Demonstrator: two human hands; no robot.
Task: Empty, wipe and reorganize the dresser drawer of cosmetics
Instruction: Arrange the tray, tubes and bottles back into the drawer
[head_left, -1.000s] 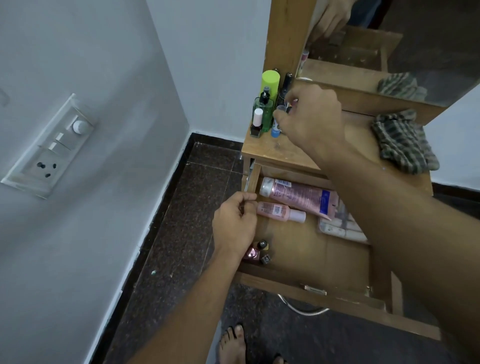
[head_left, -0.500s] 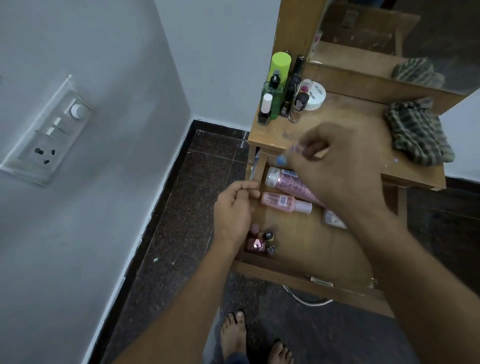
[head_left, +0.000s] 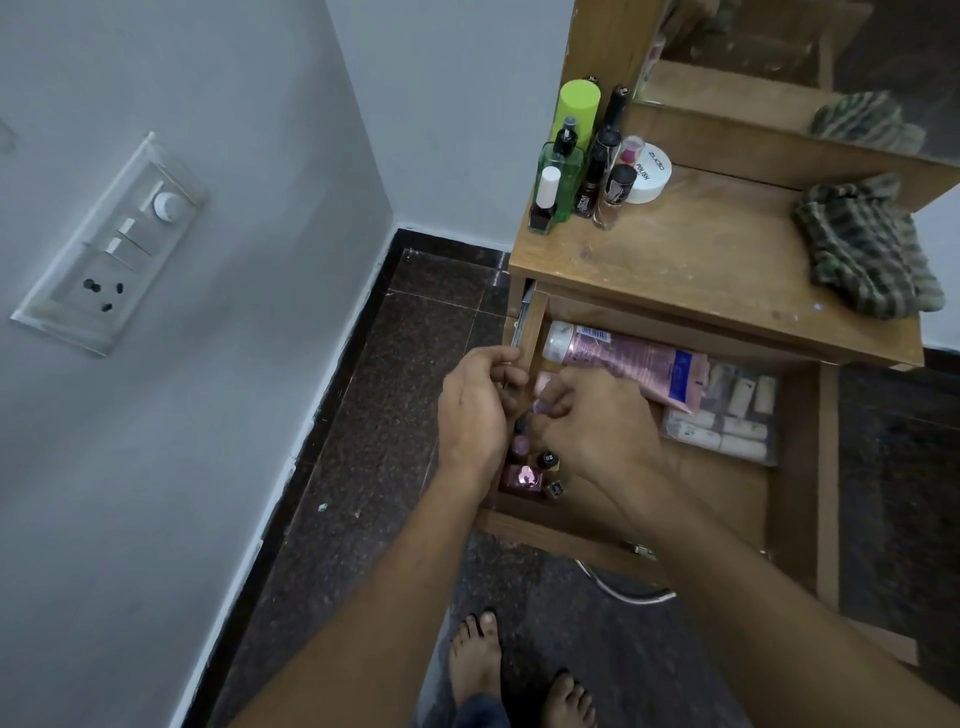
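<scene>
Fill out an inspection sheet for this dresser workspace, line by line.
Surface: wooden dresser top; drawer below it pulled open.
Job's things: bottle group and white jar on top, back left; striped cloth on top, right; pink tube, clear pouch and small polish bottles in the drawer.
Clutter: nothing seen.
Hands: left hand curled at the drawer's left wall, contents unclear; right hand pinches a lilac item.
Cables: pale loop under the drawer, possibly a cord.
Surroundings: switchboard, mirror, dark tiled floor.
</scene>
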